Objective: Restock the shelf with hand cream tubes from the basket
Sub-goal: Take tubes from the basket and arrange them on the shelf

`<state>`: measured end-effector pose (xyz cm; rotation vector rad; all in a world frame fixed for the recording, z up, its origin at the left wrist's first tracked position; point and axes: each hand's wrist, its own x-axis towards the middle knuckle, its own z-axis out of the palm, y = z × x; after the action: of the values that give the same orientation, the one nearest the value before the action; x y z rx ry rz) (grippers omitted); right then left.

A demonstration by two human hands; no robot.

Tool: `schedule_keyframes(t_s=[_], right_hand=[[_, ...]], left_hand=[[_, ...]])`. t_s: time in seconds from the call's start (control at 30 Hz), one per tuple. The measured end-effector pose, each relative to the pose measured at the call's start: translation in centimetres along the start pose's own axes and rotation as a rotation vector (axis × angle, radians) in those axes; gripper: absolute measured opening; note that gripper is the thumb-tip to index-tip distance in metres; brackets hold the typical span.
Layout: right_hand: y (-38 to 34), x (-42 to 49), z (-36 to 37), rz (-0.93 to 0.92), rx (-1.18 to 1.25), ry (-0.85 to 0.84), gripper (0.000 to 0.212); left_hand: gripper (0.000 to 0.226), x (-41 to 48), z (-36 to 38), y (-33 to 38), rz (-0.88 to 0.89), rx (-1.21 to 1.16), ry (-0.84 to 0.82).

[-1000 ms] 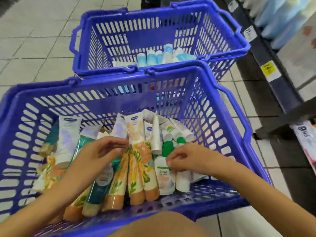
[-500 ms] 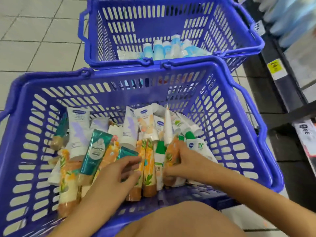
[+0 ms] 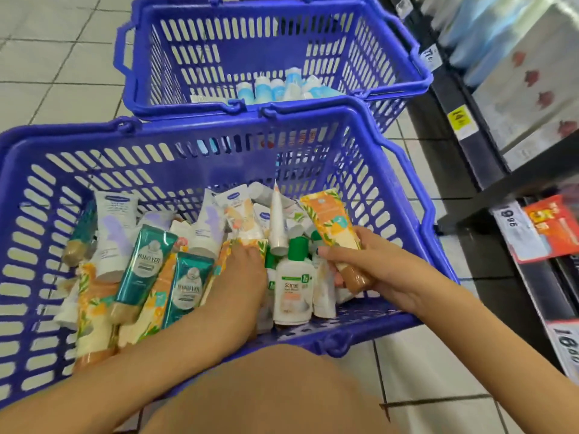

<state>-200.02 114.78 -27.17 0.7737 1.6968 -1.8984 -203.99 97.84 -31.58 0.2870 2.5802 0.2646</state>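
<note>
The near blue basket (image 3: pixel 94 164) holds a pile of hand cream tubes. My right hand (image 3: pixel 379 270) grips an orange floral tube (image 3: pixel 329 220) by its lower end, lifted above the pile at the basket's right side, brown cap toward me. My left hand (image 3: pixel 241 277) reaches into the middle of the pile, fingertips on another orange floral tube (image 3: pixel 247 244); its thumb is hidden. Two teal tubes (image 3: pixel 147 261) lie left of that hand. A white bottle with a green cap (image 3: pixel 294 283) stands between my hands.
A second blue basket (image 3: pixel 219 51) stands just beyond, with several pale blue tubes (image 3: pixel 282 86) at its bottom. Dark shelving with price tags (image 3: pixel 460 120) runs along the right. Tiled floor (image 3: pixel 62 73) lies to the left. My knee (image 3: pixel 266 396) is under the near basket's edge.
My right hand has pulled an orange floral tube up out of the pile and to the right. My left hand has slid right from the teal tube onto the orange tubes.
</note>
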Motion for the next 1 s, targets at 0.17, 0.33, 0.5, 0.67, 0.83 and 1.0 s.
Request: schedule_keyframes(t_s=[0.17, 0.33, 0.5, 0.67, 0.83, 1.0], right_hand=[[-0.1, -0.2, -0.1, -0.09, 0.081, 0.002, 0.006], [0.3, -0.2, -0.3, -0.158, 0.072, -0.01, 0.017], [0.5, -0.1, -0.3, -0.207, 0.115, -0.026, 0.025], [0.2, -0.9, -0.6, -0.448, 0.241, 0.039, 0.025], [-0.3, -4.0, -0.4, -0.703, 0.467, 0.269, 0.028], [3.2, -12.3, -1.8, -0.679, 0.577, 0.752, 0.008]], left_hand=[[0.053, 0.6, 0.6, 0.3, 0.104, 0.441, 0.008], [0.09, 0.9, 1.4, -0.2, 0.106, 0.277, -0.008], [0.098, 0.2, -0.4, -0.6, 0.275, -0.36, 0.12], [0.043, -0.6, -6.0, 2.0, 0.488, -0.778, 0.043], [0.024, 0.1, -8.4, 6.7, 0.617, -1.195, -0.484], [0.029, -1.6, -6.5, 16.8, 0.845, -1.152, -0.631]])
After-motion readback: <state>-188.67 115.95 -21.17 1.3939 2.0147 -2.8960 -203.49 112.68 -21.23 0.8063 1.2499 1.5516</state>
